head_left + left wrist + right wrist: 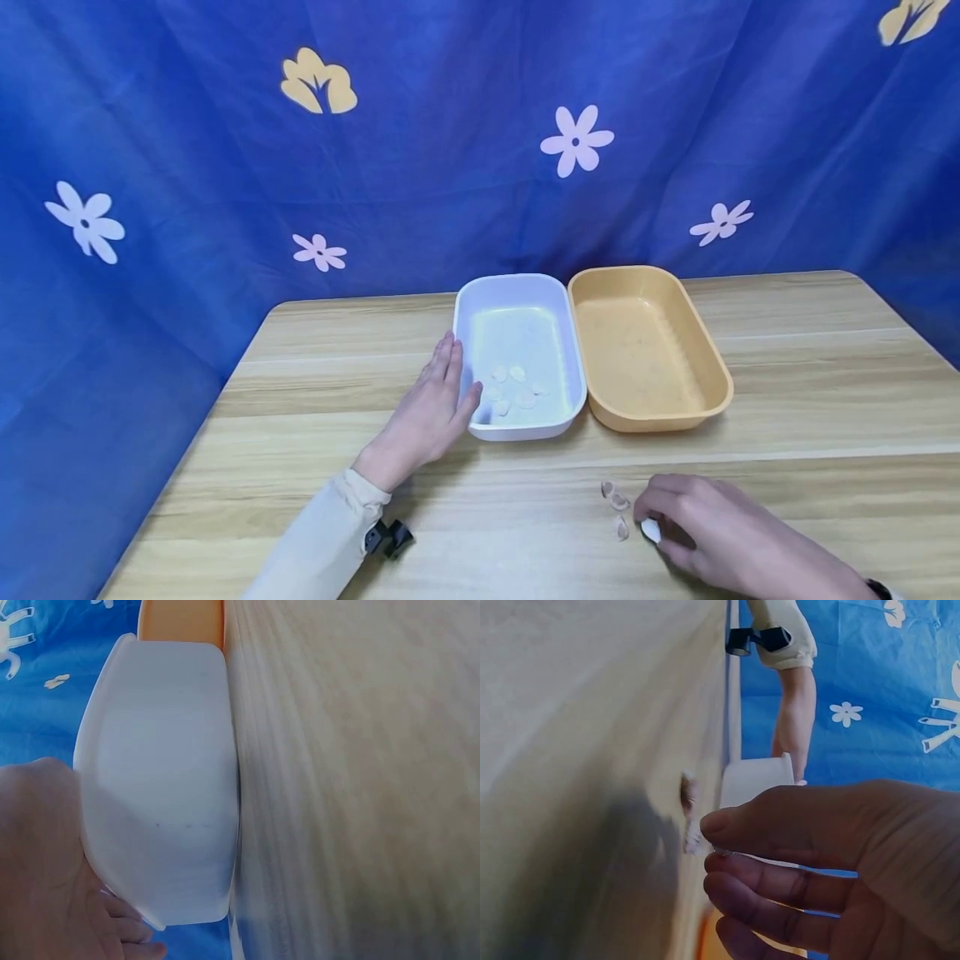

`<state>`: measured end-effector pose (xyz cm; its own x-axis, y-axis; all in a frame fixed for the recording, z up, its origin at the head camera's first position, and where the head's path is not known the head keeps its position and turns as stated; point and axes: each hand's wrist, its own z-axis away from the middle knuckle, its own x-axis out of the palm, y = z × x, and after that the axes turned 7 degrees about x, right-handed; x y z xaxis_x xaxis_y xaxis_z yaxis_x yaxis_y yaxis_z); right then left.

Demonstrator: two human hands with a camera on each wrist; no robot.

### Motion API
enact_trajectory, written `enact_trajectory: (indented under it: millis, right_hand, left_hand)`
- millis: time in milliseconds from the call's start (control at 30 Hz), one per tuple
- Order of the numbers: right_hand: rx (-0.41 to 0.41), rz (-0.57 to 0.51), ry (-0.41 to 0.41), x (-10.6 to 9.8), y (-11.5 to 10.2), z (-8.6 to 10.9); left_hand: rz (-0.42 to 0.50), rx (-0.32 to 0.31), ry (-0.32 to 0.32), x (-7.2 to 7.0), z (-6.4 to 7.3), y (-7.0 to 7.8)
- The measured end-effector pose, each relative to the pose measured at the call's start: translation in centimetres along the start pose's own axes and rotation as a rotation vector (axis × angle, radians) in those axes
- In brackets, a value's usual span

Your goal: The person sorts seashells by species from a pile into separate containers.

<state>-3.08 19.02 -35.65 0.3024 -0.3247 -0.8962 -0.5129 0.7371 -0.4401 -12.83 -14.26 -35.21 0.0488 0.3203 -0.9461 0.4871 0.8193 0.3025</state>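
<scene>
My left hand (427, 408) grips the left wall of a white plastic bin (521, 432), thumb over the rim and fingers along the outside. In the left wrist view the same bin (161, 772) shows from its end, beside the hand (45, 862). Between thumb and fingertips, my right hand (712, 525) pinches a small white shell (651, 530) just above the table. Mostly hidden by the fingers in the right wrist view is that shell (721, 851). Left of this hand, a few small brownish shells (619, 502) lie on the wood. Several pale shells (517, 373) are inside the white bin.
An orange bin (660, 423) stands against the right side of the white one. Both are near the back edge of the wood-grain table (337, 358). Behind hangs a blue curtain (435, 167) with flower prints. A black wrist device (388, 539) sits at the left sleeve.
</scene>
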Motion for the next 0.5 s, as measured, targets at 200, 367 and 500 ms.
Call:
enact_trajectory:
  millis: [200, 367, 500]
  right_hand:
    - [-0.048, 0.003, 0.150, -1.4, -0.1, -0.2]
    - [-0.187, -0.038, 0.354, -2.7, 0.7, -1.1]
    - [-0.194, -0.046, 0.439, -4.0, 1.7, -2.2]
  left_hand:
    - [-0.003, 0.004, 0.006, 0.0, 0.1, -0.1]
    - [-0.010, 0.007, 0.009, 0.0, 0.1, -0.2]
    - [-0.002, 0.006, 0.003, -0.1, 0.3, -0.2]
